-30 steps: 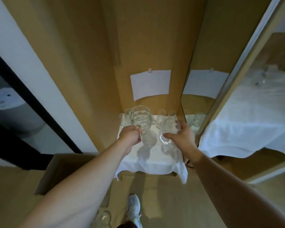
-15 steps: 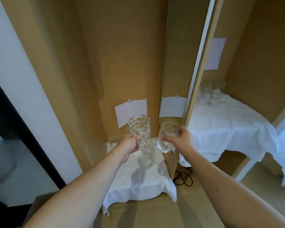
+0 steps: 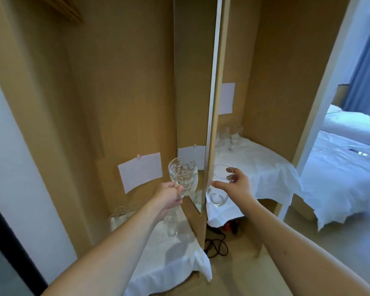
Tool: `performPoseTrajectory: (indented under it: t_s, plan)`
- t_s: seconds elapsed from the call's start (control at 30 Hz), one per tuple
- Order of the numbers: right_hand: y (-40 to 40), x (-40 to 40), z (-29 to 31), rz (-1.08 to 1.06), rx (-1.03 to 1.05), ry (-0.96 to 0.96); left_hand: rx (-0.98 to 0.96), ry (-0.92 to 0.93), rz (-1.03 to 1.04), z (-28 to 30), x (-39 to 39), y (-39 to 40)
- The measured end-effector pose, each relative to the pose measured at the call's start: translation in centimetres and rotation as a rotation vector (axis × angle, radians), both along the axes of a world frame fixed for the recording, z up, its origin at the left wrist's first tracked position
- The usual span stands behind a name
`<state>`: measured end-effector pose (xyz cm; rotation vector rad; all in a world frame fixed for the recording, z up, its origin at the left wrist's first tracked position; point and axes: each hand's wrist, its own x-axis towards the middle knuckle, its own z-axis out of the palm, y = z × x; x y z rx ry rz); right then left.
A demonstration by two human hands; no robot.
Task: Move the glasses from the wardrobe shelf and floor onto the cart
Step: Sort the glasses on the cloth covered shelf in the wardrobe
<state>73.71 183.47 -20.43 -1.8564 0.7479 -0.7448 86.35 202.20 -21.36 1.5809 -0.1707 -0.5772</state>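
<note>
My left hand [image 3: 168,197] grips a cut-pattern stemmed glass [image 3: 183,176] by its lower bowl, raised above the wardrobe shelf [image 3: 173,265], which is draped in white cloth. My right hand [image 3: 235,186] holds a plain clear tumbler [image 3: 217,186] tilted on its side, in front of the wardrobe's vertical divider. More glasses [image 3: 121,214] stand at the back left of the shelf. Another cluster of glasses [image 3: 231,135] shows on a white-covered surface to the right of the divider. The cart is out of view.
A mirrored panel and wooden divider edge [image 3: 212,124] rise between my hands. A black cable [image 3: 217,245] lies on the floor below. White paper sheets [image 3: 140,174] are taped to the back wall. A white bed [image 3: 348,167] fills the room on the right.
Both hands have lifted their glasses off the shelf and carried them up. My view has swung right, bringing the right compartment and the bed into sight.
</note>
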Motion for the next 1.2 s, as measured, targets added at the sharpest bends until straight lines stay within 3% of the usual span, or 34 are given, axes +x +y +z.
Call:
performPoseTrajectory:
  t_s: [0.37,1.2]
  plan:
    - [-5.9,-5.3,1.4,-0.057,0.059,-0.102,0.015,-0.007,-0.163,2.0,-4.3,-6.0]
    - [-30.9,-11.6,1.3,0.037,0.081,-0.051,-0.046,0.041,0.03,1.6,-10.0,-31.7]
